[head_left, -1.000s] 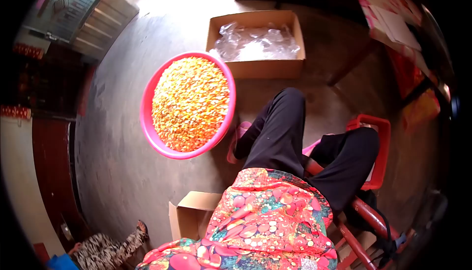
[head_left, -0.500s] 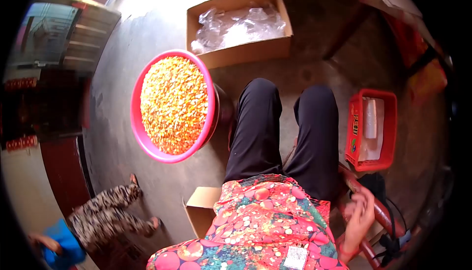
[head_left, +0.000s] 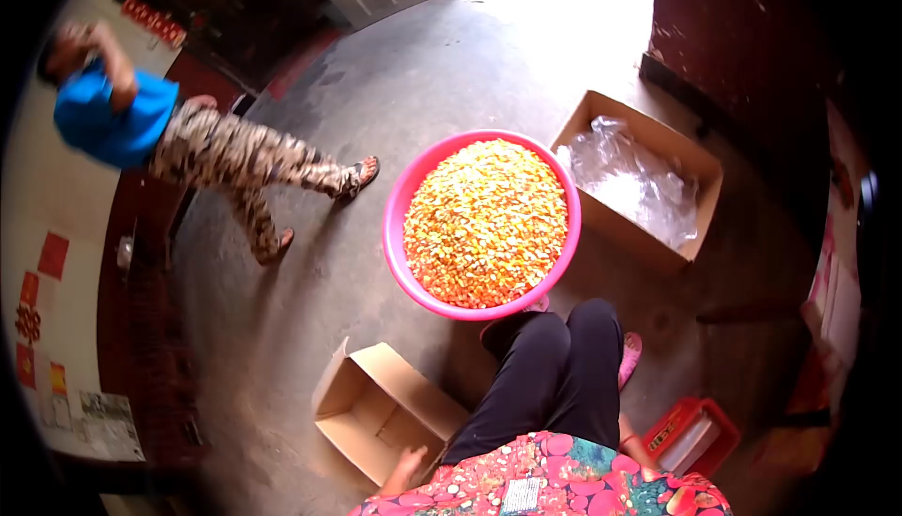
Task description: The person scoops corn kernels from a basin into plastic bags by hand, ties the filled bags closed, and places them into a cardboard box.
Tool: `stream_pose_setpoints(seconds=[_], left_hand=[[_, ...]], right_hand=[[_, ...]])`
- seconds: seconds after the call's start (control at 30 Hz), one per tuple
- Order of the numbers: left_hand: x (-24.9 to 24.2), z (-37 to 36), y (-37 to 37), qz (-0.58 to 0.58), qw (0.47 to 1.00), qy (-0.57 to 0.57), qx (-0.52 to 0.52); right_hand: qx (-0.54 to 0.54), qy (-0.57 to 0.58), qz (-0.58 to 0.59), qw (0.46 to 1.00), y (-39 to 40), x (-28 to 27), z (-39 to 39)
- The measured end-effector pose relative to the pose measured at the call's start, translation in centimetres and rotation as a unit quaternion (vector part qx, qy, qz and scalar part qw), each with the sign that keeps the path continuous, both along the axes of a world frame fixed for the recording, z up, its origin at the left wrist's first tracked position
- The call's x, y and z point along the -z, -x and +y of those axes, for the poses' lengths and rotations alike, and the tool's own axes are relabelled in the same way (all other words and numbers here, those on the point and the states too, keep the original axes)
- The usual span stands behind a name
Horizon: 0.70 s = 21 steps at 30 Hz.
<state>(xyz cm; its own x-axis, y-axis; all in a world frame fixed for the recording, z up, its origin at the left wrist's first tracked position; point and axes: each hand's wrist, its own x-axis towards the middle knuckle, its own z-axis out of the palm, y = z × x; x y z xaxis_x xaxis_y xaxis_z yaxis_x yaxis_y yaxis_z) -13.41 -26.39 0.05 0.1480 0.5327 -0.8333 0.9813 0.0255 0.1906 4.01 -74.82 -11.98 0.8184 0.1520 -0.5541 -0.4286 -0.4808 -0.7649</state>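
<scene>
My left hand (head_left: pixel 406 467) is at the near side of an open cardboard box (head_left: pixel 404 380) on the floor, left of my knees; its fingers are small and blurred, and their grip cannot be made out. My right hand (head_left: pixel 640 450) is low on the right, beside a red plastic basket (head_left: pixel 722 450) with a whitish roll in it; its fingers are hidden. A pink basin (head_left: pixel 399 267) heaped with orange-yellow corn kernels (head_left: pixel 487 223) stands in front of my knees.
A second cardboard box (head_left: pixel 644 234) holds clear plastic, right of the basin. At the left, another person (head_left: pixel 122 117) in a blue top and patterned trousers is upright on the floor. A pinkish-covered table edge (head_left: pixel 827 281) is at the far right.
The view has swung to the left, so the basin shows nearer the middle. My left hand has come into view at the cardboard box. My knees are closer together, and the other person shows more fully.
</scene>
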Motion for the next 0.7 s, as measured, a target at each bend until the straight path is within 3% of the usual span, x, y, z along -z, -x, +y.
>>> stream_pose_setpoints(seconds=[0.03,0.07,0.1,0.13,0.17,0.23,0.3,0.37,0.4,0.57,0.67,0.7], left_hand=[[-1.6,-0.9,-2.9,-0.041,0.999,0.018,0.006],[6.4,1.6,-0.5,-0.065,0.993,-0.084,0.061],[8.2,1.6,-0.8,-0.153,0.988,-0.001,-0.036],[9.8,2.2,-1.4,-0.149,0.974,-0.164,0.054],[8.5,1.2,-2.8,-0.235,0.968,-0.085,0.011],[7.9,1.7,-4.5,-0.215,0.966,-0.115,0.083],[12.6,4.1,-2.2,-0.243,0.954,-0.135,0.116],[6.8,2.9,-3.4,-0.209,0.966,-0.080,0.132],[6.5,2.8,-3.2,-0.204,0.967,-0.073,0.136],[11.5,2.5,-0.5,-0.231,0.961,-0.070,0.136],[15.8,2.9,-0.1,-0.271,0.951,-0.078,0.128],[16.9,3.4,-0.4,-0.290,0.945,-0.085,0.124]], right_hand=[[-0.016,0.014,0.016,1.000,-0.1,-1.4,0.4],[-0.035,0.024,0.024,0.999,-0.5,-1.7,1.0],[-0.048,0.030,0.033,0.998,-0.4,-1.9,1.2],[-0.063,0.033,0.038,0.997,-0.1,-2.1,1.4],[-0.078,0.041,0.037,0.995,0.3,-2.0,0.9],[-0.097,0.047,0.035,0.994,1.2,-2.1,1.0],[-0.110,0.056,0.036,0.992,2.0,-2.7,0.7],[-0.125,0.060,0.031,0.990,2.3,-3.2,0.7],[-0.134,0.063,0.028,0.989,2.4,-3.5,0.5],[-0.132,0.058,0.015,0.989,0.1,-6.9,-1.4],[-0.050,0.047,-0.079,0.994,-4.8,-9.1,-3.4],[-0.001,0.060,-0.175,0.983,-7.2,-9.8,-3.8]])
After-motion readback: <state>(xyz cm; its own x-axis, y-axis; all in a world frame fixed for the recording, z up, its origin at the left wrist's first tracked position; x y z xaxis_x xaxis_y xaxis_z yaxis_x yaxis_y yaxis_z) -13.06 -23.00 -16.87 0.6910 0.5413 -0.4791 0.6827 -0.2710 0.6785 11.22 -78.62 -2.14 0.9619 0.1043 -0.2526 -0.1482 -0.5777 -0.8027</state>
